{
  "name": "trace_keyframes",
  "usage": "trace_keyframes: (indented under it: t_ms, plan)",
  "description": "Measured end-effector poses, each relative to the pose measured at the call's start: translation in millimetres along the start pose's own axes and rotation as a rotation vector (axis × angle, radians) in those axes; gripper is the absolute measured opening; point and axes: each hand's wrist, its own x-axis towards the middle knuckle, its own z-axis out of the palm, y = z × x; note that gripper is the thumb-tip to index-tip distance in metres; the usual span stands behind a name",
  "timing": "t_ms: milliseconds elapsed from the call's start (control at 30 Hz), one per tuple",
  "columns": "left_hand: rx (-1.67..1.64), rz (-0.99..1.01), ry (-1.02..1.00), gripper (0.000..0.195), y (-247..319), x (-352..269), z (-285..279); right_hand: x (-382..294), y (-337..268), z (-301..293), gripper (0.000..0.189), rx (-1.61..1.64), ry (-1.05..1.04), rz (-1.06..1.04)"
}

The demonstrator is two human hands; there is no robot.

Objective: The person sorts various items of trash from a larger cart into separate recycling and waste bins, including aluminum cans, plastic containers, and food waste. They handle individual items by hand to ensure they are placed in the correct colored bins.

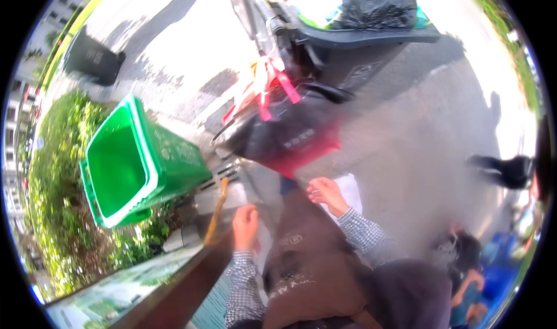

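My left hand is curled in front of me, beside a yellow-brown stick; whether it holds the stick is not plain. My right hand has its fingers bent near the lower edge of a black and red bag, and a white sheet-like thing shows behind it. Pink and red straps lie over the top of the bag, which is close to the metal frame of a cart or similar thing. A brown apron with writing covers my front.
An open green wheeled bin stands at left beside a hedge. A dark bin is farther back. A full black rubbish bag sits on a grey bin. A signboard's brown frame crosses lower left; people are at right.
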Motion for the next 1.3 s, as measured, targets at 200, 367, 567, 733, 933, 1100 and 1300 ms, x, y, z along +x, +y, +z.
trace_keyframes:
  t_ms: [200, 367, 567, 733, 933, 1100, 1300]
  plan:
    - [-0.57, -0.285, 0.025, 0.023, 11.4, 137.3, -46.5, 35.7, -89.7, 83.6, 0.034, -0.069, -0.062, -0.138]
    - [-0.357, -0.175, -0.115, 0.05, 30.5, 253.7, -65.8, 72.9, -150.5, 111.2, 0.034, 0.058, 0.011, -0.398]
    - [-0.09, -0.218, -0.557, 0.06, -18.8, 377.6, -37.9, 103.5, -167.7, 133.5, 0.036, 0.244, 0.279, -0.484]
    - [0.224, -0.052, -1.169, 0.046, 26.4, 422.0, -24.5, 114.0, -136.5, 168.1, 0.034, 0.453, 0.525, -0.401]
    - [0.357, 0.101, -1.405, 0.058, 22.3, 425.5, 16.5, 143.3, -128.2, 228.2, 0.031, 0.571, 0.639, -0.408]
    - [0.076, 0.438, -1.538, 0.023, 13.4, 440.1, 65.1, 153.4, -160.2, 249.9, 0.035, 0.576, 0.661, -0.478]
    - [0.332, 0.661, -1.551, 0.051, 59.6, 443.1, 57.8, 160.9, -155.9, 244.2, 0.028, 0.684, 0.752, -0.52]
